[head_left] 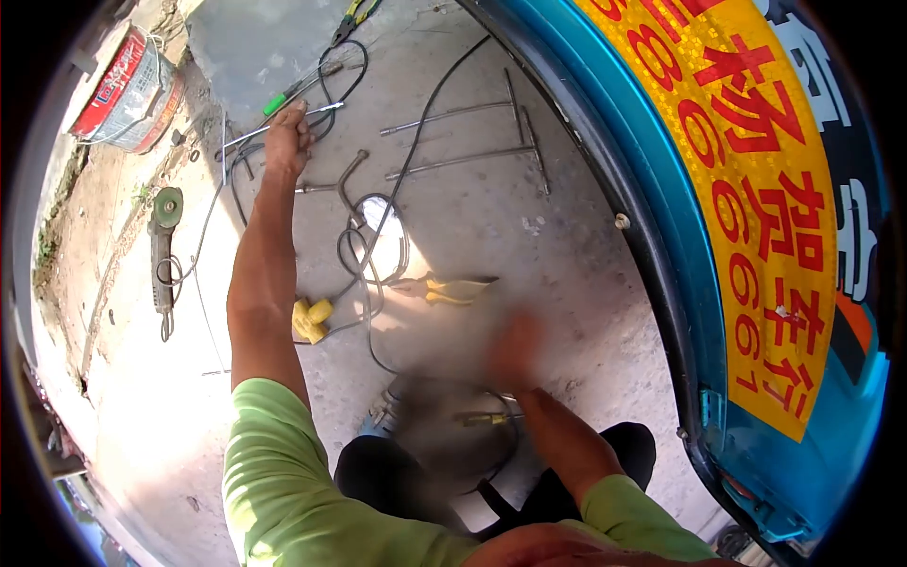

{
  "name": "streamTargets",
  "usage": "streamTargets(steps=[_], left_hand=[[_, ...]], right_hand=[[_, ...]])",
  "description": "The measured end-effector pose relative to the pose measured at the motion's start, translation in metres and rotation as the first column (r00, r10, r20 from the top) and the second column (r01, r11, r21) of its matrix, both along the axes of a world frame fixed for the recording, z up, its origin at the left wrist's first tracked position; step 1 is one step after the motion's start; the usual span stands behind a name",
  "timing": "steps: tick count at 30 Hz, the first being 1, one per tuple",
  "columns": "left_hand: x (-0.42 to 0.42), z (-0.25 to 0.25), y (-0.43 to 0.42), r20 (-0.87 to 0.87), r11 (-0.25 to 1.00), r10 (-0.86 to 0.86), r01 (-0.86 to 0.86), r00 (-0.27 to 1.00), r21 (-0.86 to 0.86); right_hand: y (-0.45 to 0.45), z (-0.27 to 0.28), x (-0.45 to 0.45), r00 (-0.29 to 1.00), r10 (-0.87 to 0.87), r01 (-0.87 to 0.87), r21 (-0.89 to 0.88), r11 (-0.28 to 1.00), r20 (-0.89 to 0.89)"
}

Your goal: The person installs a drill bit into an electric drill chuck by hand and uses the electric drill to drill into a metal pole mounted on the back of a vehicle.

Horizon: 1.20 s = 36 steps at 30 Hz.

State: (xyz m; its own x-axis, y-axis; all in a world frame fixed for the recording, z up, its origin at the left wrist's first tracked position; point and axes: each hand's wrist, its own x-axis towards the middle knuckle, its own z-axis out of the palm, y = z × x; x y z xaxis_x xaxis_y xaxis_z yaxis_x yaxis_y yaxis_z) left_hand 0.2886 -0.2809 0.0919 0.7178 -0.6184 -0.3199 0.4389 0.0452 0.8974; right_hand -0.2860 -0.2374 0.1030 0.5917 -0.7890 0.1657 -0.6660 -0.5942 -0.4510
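My left hand [286, 142] reaches far forward over the ground, its fingers closed around a thin metal rod tool [326, 110]. Right beside it lies a green-handled screwdriver [274, 104], among black cable loops. My right hand [515, 350] is smeared by motion above the ground, so its fingers and anything in them do not show. Close by are yellow-handled pliers [455, 288] and, nearer my knees, a yellow-handled tool [482, 418]. A yellow plug-like block [310, 321] sits under my left forearm. Two long T-shaped metal wrenches [463, 163] lie beyond the pliers.
On the right curves a blue vehicle body [590, 104] with a black edge and a yellow sign [756, 189]. An angle grinder [163, 255] lies at left, below a paint-stained bucket [123, 94]. Black cable [416, 151] snakes across the concrete. More pliers [350, 21] lie at the top.
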Motion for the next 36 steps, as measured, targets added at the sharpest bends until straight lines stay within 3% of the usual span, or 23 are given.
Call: streamTargets(steps=[2, 4, 6, 12, 16, 18, 20, 21, 25, 27, 31, 32, 34, 36], left_hand=[[-0.047, 0.028, 0.007, -0.284, 0.968, -0.051, -0.022, 0.957, -0.250], [-0.086, 0.043, 0.026, -0.411, 0.893, -0.232, 0.026, 0.882, -0.449], [-0.121, 0.053, 0.041, -0.426, 0.798, -0.394, 0.074, 0.814, -0.598], [-0.207, 0.088, 0.078, -0.471, 0.699, -0.519, 0.037, 0.713, -0.714], [-0.248, 0.108, 0.112, -0.430, 0.715, -0.529, 0.111, 0.731, -0.690], [-0.273, 0.119, 0.140, -0.393, 0.799, -0.453, 0.169, 0.800, -0.577], [-0.301, 0.115, 0.171, -0.329, 0.844, -0.401, 0.206, 0.855, -0.495], [-0.314, 0.114, 0.190, -0.412, 0.823, -0.455, 0.196, 0.789, -0.533], [-0.386, 0.108, 0.257, -0.321, 0.965, -0.252, 0.214, 0.913, -0.149], [-0.412, 0.091, 0.286, -0.291, 0.966, -0.255, 0.228, 0.922, -0.124], [-0.454, 0.102, 0.301, -0.246, 0.971, -0.239, 0.236, 0.939, -0.042], [-0.462, 0.108, 0.294, -0.197, 0.965, -0.260, 0.264, 0.945, -0.009], [-0.480, 0.118, 0.283, -0.106, 0.948, -0.302, 0.310, 0.947, 0.074], [-0.491, 0.118, 0.271, -0.025, 0.922, -0.386, 0.386, 0.922, 0.036]], right_hand=[[0.001, 0.002, -0.001, 0.999, 0.000, -0.002, -0.043, 0.999, -0.042], [0.002, 0.011, 0.001, 0.999, 0.018, -0.020, -0.050, 0.999, -0.037], [-0.002, 0.026, 0.007, 0.999, 0.048, -0.047, -0.034, 0.998, 0.023], [0.007, 0.011, 0.001, 1.000, 0.011, -0.011, -0.095, 0.995, -0.002], [0.012, 0.007, 0.000, 0.999, 0.025, -0.020, -0.110, 0.994, 0.042], [0.012, 0.017, -0.004, 0.996, 0.034, -0.025, -0.113, 0.993, 0.077], [0.004, -0.038, -0.022, 0.999, 0.025, -0.018, -0.181, 0.983, 0.039], [-0.005, -0.053, -0.031, 1.000, 0.016, -0.014, -0.197, 0.980, 0.007], [-0.009, -0.032, -0.035, 0.989, 0.087, -0.080, 0.061, 0.995, -0.119], [-0.011, -0.008, -0.042, 0.973, 0.179, -0.151, 0.182, 0.972, -0.149], [0.005, 0.054, -0.054, 0.968, 0.236, -0.249, 0.372, 0.894, 0.079], [0.014, 0.055, -0.058, 0.912, 0.348, -0.406, 0.353, 0.843, 0.219], [0.034, 0.072, -0.067, 0.854, 0.358, -0.517, 0.527, 0.675, 0.379], [0.057, 0.131, -0.072, 0.909, 0.185, -0.415, 0.843, 0.343, 0.373]])
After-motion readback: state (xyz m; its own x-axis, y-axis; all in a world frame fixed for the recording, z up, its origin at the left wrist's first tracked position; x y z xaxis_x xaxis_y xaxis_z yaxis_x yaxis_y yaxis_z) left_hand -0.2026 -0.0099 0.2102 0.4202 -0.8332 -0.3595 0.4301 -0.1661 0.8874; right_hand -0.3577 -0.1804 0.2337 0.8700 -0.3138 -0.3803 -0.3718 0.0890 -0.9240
